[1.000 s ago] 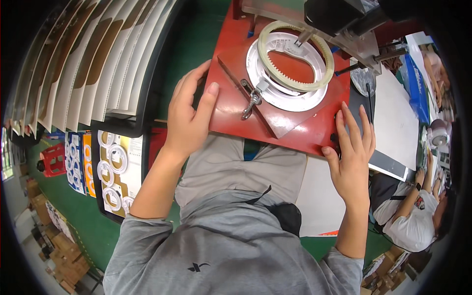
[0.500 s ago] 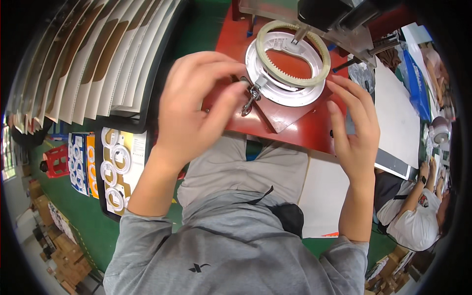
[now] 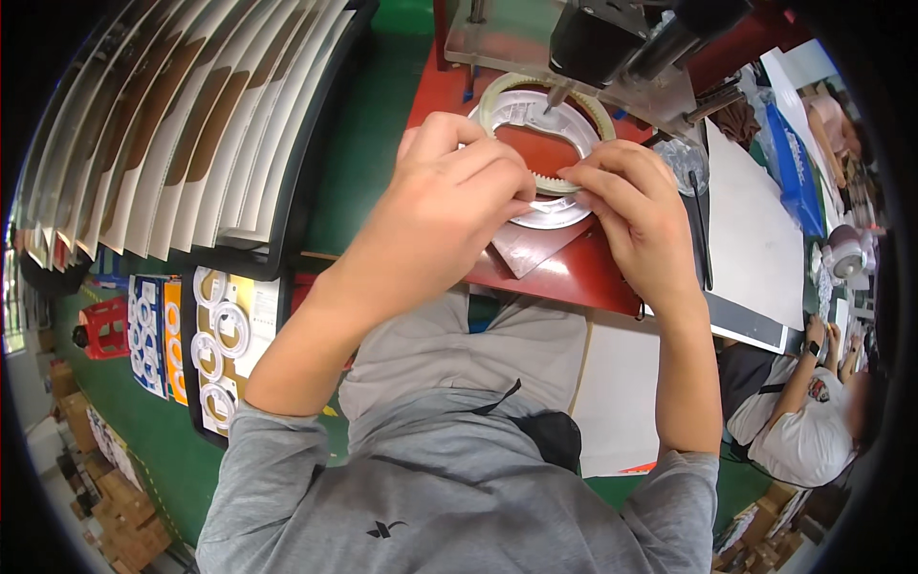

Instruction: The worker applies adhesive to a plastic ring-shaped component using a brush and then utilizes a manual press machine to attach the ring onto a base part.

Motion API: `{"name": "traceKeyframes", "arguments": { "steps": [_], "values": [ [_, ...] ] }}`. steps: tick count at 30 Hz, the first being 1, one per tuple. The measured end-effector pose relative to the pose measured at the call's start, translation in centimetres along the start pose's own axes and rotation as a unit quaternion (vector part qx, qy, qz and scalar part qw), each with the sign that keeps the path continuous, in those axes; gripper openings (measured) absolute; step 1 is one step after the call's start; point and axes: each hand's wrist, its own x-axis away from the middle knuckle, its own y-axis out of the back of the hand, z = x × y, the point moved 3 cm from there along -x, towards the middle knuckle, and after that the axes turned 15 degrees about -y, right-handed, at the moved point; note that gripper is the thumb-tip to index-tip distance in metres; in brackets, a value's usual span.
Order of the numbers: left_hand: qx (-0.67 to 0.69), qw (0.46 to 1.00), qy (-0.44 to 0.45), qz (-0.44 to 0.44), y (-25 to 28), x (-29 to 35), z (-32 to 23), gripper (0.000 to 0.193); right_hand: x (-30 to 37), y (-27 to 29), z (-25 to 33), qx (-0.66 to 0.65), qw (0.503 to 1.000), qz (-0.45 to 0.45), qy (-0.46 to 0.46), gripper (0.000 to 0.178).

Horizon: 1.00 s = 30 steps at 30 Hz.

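Observation:
A pale toothed ring lies over a white plastic ring on a red machine table. My left hand is closed at the near left of the rings, its fingers curled and the thumb pressed against them. What those fingers grip is hidden, and the small metal toggle clamp there is covered by this hand. On the near right, my right hand pinches the toothed ring's edge between thumb and fingertips. A metal pin points down over the rings' opening.
The machine's clear plate and dark head hang just beyond my hands. A black rack of upright card sheets stands left, above a tray of white rings. A white board lies right; a co-worker sits beyond.
Both hands have come inward onto the near side of the rings and closed. The toggle clamp, seen before, is now hidden behind the left hand. The view has shifted slightly.

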Motion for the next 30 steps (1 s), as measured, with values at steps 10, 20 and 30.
{"name": "traceKeyframes", "arguments": {
  "steps": [10, 20, 30],
  "values": [
    [0.104, 0.992, 0.033, 0.059, 1.9, 0.2, 1.4, 0.014, 0.5, -1.0, 1.8, -0.008, 0.999, -0.04, -0.02, 0.023],
    [0.139, 0.983, 0.038, 0.114, 1.6, 0.3, 2.7, 0.014, 0.3, -1.1, 2.3, -0.027, 0.998, -0.035, -0.046, 0.024],
    [0.024, 0.994, 0.001, 0.108, 2.2, 2.0, 0.4, 0.021, 0.2, -1.1, 2.1, -0.013, 0.999, -0.019, -0.041, 0.022]
  ]
}}
